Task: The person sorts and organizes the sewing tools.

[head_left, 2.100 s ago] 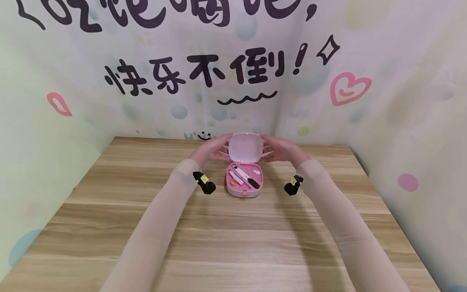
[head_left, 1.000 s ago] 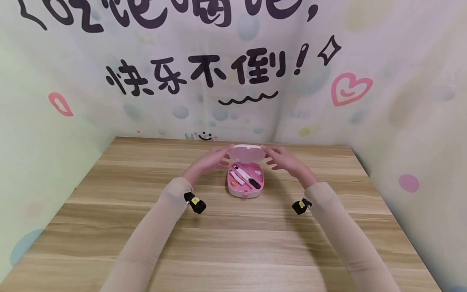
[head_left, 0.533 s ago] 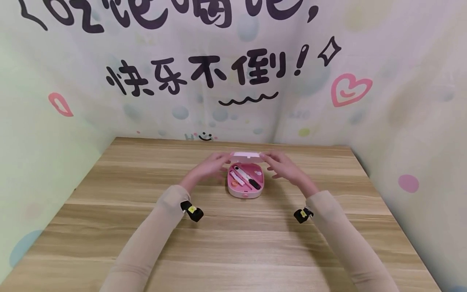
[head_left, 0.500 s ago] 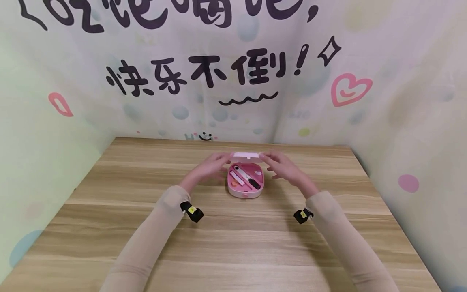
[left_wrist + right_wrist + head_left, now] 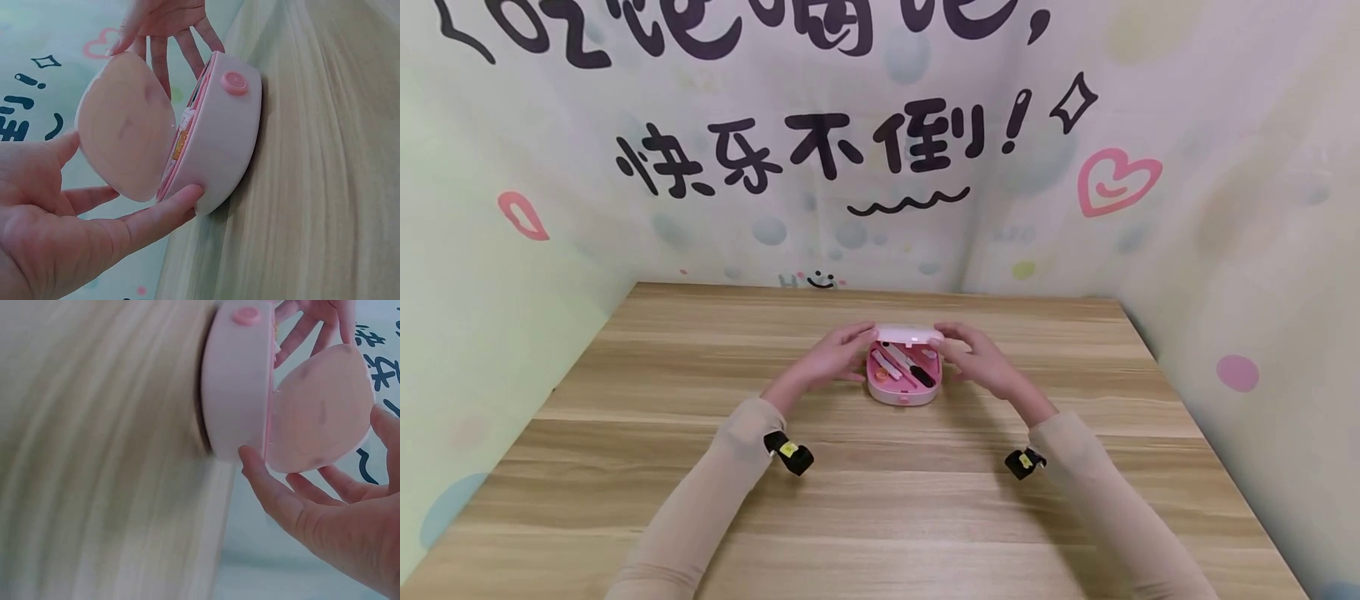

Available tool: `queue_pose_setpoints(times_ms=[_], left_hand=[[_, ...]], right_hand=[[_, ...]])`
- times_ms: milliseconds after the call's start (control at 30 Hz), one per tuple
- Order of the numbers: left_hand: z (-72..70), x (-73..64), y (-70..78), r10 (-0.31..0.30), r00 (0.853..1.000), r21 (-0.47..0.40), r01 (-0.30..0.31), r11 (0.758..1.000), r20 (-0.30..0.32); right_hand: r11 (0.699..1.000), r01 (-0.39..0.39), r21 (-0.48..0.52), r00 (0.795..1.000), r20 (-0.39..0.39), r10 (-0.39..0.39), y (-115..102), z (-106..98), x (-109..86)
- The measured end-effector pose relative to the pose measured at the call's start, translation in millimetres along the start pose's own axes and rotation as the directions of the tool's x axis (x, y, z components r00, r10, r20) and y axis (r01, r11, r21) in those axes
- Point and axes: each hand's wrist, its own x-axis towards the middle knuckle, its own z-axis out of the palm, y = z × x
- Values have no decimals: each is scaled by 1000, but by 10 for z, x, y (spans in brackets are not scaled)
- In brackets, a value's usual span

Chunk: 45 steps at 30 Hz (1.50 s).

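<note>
A pink case [image 5: 904, 399] stands on the table with its hinged lid [image 5: 908, 334] tilted partway down over the tray. Inside the tray lie a slim white item with a black end [image 5: 919, 376], a pale pink stick [image 5: 887, 365] and a small orange round piece [image 5: 882, 374]. My left hand [image 5: 832, 355] holds the lid's left edge between thumb and fingers; in the left wrist view, one of its fingertips touches the side of the case [image 5: 228, 131]. At the opposite edge my right hand [image 5: 988, 363] grips the lid [image 5: 325, 415] likewise, with one fingertip at the case's side.
The case rests on a wood-grain table [image 5: 880, 500], near its back edge. A printed cloth [image 5: 760, 225] with large black characters and a pink heart hangs behind and along the sides. Small black cameras [image 5: 788, 452] are strapped to both wrists.
The lid has swung forward and down from upright to a low tilt over the tray. Both hands have come down with it, and the forearms have drawn back slightly. The case's base stays put.
</note>
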Motion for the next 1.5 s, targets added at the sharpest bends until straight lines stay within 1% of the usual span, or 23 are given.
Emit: queue_pose_setpoints(times_ms=[167,300,400,467,533,633,733,833,933,1000,1133,1267,1333,1500], left_hand=[[13,-27,-17,-3,1000,-32,3,999,23],[15,-41,-19,-10,999,-73,13,997,46],[15,-55,-18,-9,998,-75,14,997,66],[11,-65,-26,-4,997,-51,8,999,78],[7,-77,-35,4,996,-16,-3,1000,86],[7,-94,-46,20,996,44,-24,999,90],[18,-106,-54,24,997,97,-32,995,79],[33,-111,-64,31,998,163,-41,986,62],[50,-120,-62,45,998,246,-54,968,41],[66,-130,-58,59,998,316,-64,946,28],[106,-150,-37,89,996,421,-85,903,10],[136,-149,-43,129,992,483,-117,868,8],[146,-142,-58,146,989,498,-131,857,8],[172,-126,-88,168,986,545,-136,827,-8]], right_hand=[[999,16,49,1000,3,-16,20,54,-50],[998,33,56,999,1,-33,56,90,-84],[997,38,60,999,-10,-37,91,115,-108],[997,40,65,999,-15,-39,115,135,-119],[998,50,43,998,-25,-49,135,155,-123],[996,78,-39,996,-40,-79,158,183,-125],[985,111,-130,992,-48,-118,169,204,-126],[978,122,-171,990,-52,-133,175,217,-133],[968,138,-209,987,-52,-151,181,225,-150],[958,150,-246,984,-52,-168,189,230,-160],[928,181,-326,978,-42,-205,207,242,-176],[902,199,-382,973,-36,-230,223,261,-188],[890,210,-406,968,-39,-246,232,272,-190],[866,241,-438,957,-43,-288,248,290,-193]])
